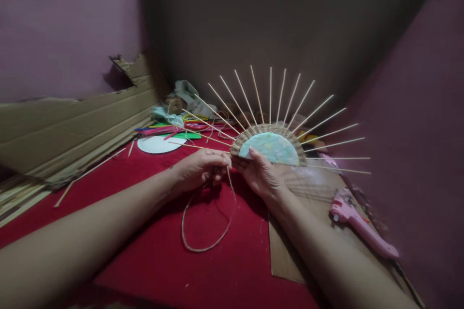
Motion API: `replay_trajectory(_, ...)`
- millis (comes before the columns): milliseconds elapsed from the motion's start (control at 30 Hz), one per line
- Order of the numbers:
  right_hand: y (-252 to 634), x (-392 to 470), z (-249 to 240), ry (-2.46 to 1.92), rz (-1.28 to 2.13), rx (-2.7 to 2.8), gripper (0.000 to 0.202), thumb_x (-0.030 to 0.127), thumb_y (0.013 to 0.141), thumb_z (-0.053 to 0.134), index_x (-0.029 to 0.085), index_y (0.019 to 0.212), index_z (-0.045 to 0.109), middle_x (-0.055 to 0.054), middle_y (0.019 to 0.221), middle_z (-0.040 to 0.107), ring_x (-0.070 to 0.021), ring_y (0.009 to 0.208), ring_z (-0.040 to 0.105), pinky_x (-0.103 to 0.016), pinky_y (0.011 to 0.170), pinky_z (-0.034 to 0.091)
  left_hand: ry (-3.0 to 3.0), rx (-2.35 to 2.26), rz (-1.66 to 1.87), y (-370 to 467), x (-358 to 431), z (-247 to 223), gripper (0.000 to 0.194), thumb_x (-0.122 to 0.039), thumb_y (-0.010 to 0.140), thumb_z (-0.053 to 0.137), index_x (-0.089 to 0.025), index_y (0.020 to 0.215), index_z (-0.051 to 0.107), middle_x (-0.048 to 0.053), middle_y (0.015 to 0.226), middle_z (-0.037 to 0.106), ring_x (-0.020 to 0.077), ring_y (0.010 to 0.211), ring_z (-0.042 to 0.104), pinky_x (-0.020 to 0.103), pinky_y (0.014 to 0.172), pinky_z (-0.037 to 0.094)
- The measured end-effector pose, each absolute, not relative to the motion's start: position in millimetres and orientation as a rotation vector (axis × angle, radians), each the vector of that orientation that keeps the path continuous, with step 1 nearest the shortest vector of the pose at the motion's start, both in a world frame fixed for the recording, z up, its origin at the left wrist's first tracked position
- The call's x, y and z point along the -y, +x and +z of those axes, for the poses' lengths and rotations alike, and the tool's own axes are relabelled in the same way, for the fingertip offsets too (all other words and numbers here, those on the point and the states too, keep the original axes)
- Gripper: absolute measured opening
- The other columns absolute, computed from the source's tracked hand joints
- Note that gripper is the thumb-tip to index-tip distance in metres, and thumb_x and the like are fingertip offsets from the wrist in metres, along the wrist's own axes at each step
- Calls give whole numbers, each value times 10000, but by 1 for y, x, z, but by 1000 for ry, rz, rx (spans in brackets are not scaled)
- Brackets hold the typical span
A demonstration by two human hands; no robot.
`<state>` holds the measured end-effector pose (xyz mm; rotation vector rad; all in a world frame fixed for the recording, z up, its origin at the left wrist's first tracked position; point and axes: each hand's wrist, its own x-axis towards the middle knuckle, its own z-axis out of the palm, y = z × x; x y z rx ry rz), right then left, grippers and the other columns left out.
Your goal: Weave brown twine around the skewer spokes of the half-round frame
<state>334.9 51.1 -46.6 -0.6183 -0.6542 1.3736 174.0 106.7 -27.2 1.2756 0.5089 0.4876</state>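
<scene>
My right hand (263, 174) grips the flat lower edge of a half-round piece (273, 147), its thumb on the pale blue-green patterned face. A band of woven twine (266, 129) runs round the curved edge, and thin wooden sticks (270, 94) fan out from it like rays. At the left corner of this piece, my left hand (208, 166) pinches a length of jute twine (203, 250). The twine hangs down in a loose loop over the red cloth. Some of the left fingertips are hidden behind the thumb and the work.
A pink glue gun (362, 224) lies on a cardboard sheet (286, 256) at right. Back left on the red cloth (152, 231) are a white disc (159, 145), scissors (195, 118), colored strips and twine balls (174, 105). Cardboard (83, 120) stands along the left wall; loose sticks (90, 169) lie before it.
</scene>
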Motion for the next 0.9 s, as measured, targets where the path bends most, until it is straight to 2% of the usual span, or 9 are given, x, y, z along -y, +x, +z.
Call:
replay_trajectory(200,338,-53,-47,-595,1382,617,191,288,674,742,164,780,642,-74,835,735,-232,844,680,-454,984,444,1299,-528,395,171,-108,-29,95,-210,679,634,-126,638,624,20,524,565,91,445,503,213,441,361)
replay_trajectory(300,339,-52,-46,-579,1394,631,193,294,674,744,166,769,637,-75,825,733,-235,852,681,-449,990,439,1236,-515,377,172,-109,-32,75,-162,667,647,-102,711,654,77,665,657,127,562,601,244,539,453)
replay_trajectory(400,339,-52,-45,-572,1415,623,190,291,662,753,173,757,638,-58,808,733,-228,852,681,-431,987,444,1082,-501,453,174,-108,-33,149,-156,681,676,-91,815,669,115,838,694,184,750,667,300,688,519)
replay_trajectory(500,340,-53,-46,-579,1416,610,171,282,664,750,184,748,638,-41,800,736,-220,850,681,-416,967,459,975,-500,459,175,-106,-31,175,-208,742,678,-84,865,670,117,852,690,190,751,672,352,764,541)
replay_trajectory(567,340,-54,-47,-577,1408,612,166,281,667,748,187,746,636,-38,805,737,-219,842,681,-416,950,467,972,-505,465,175,-104,-30,153,-213,766,679,-80,840,667,85,772,670,141,635,634,343,715,554)
replay_trajectory(633,340,-54,-48,-578,1397,620,176,288,663,753,183,741,635,-44,814,738,-216,824,682,-414,931,476,1008,-512,482,175,-103,-29,153,-225,770,693,-80,805,659,49,696,632,90,538,564,282,601,538)
replay_trajectory(733,338,-54,-48,-587,1382,625,191,301,657,764,175,726,638,-56,823,740,-207,813,683,-387,890,494,1028,-543,492,176,-103,-29,213,-277,759,720,-80,803,649,17,655,583,34,461,465,159,419,388)
replay_trajectory(800,337,-54,-48,-584,1371,631,183,292,653,765,175,723,643,-56,833,741,-202,812,683,-370,873,499,995,-590,489,177,-103,-30,234,-300,760,721,-83,797,642,7,659,569,9,427,408,130,368,288)
replay_trajectory(900,336,-54,-47,-584,1359,645,171,287,658,757,174,738,656,-50,834,740,-199,804,680,-375,873,498,939,-641,509,179,-101,-30,202,-280,775,700,-91,762,631,0,652,571,0,395,373,129,346,261)
